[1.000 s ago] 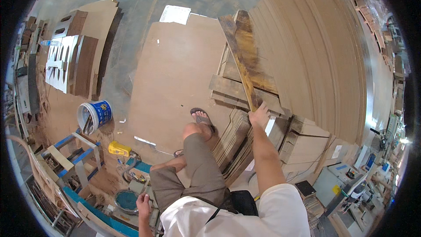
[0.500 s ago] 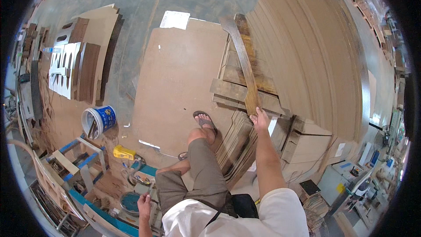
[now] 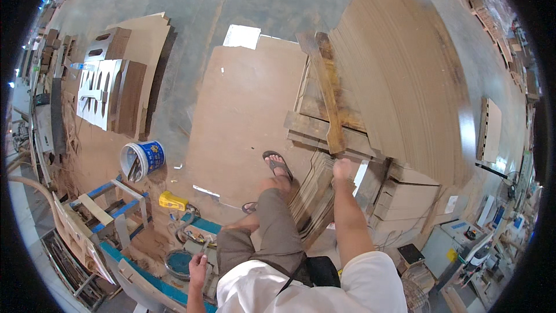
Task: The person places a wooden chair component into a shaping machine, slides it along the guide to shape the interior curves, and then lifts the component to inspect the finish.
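Note:
My left hand [image 3: 198,268], low in the picture beside my leg, is closed with a slim light-coloured strip [image 3: 206,244] rising from its fingers; its exact kind is too small to tell. My right hand [image 3: 342,170] forms a fist just below the near end of a long brown wooden piece [image 3: 328,101] with angled ends, a little apart from it. That piece lies along wooden boards [image 3: 321,126]. Beside the right hand, on its left, stand several thin shaped wooden boards [image 3: 315,188] on edge. The right fingertips are hidden, so anything in them cannot be made out.
A tall bank of brown sheets [image 3: 399,81] rises at the right. A brown sheet [image 3: 243,104] covers the floor ahead of my feet. At left are a bucket [image 3: 152,156], stacked wooden panels [image 3: 124,95], a yellow tool [image 3: 172,200] and a blue-taped frame [image 3: 136,193].
My right hand has left the near end of the brown wooden piece and moved slightly toward me. The piece stays on the boards. My left hand still grips the strip, and the view has shifted.

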Tool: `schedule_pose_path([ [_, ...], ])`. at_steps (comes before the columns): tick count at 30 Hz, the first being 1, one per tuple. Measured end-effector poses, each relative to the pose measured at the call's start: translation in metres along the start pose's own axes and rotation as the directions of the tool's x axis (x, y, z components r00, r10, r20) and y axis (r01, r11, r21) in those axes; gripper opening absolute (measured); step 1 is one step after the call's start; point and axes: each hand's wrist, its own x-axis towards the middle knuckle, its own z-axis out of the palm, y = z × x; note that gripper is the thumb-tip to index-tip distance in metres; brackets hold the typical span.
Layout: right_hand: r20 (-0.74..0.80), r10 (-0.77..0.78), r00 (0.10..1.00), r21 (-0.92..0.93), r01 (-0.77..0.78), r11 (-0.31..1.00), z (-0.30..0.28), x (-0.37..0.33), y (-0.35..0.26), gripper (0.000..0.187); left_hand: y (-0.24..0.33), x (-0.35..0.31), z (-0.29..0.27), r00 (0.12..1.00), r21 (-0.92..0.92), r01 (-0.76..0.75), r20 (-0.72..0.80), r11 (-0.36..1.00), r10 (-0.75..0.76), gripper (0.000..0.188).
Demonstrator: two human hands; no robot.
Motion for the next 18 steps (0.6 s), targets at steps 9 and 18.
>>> schedule_pose_path([
  [9, -0.406, -0.881, 0.244, -0.516, 0.734, 0.441, -0.186, -0.193, -0.233, 0.053, 0.042, -0.045, 0.0, 0.99, -0.04, -0.117, -0.08, 0.992, 0.114, 0.025],
  [18, -0.11, -0.886, 0.45, -0.788, 0.504, 0.354, -0.325, -0.153, -0.382, 0.113, 0.052, -0.059, 0.028, 0.939, -0.196, -0.21, -0.313, 0.958, 0.142, 0.04],
])
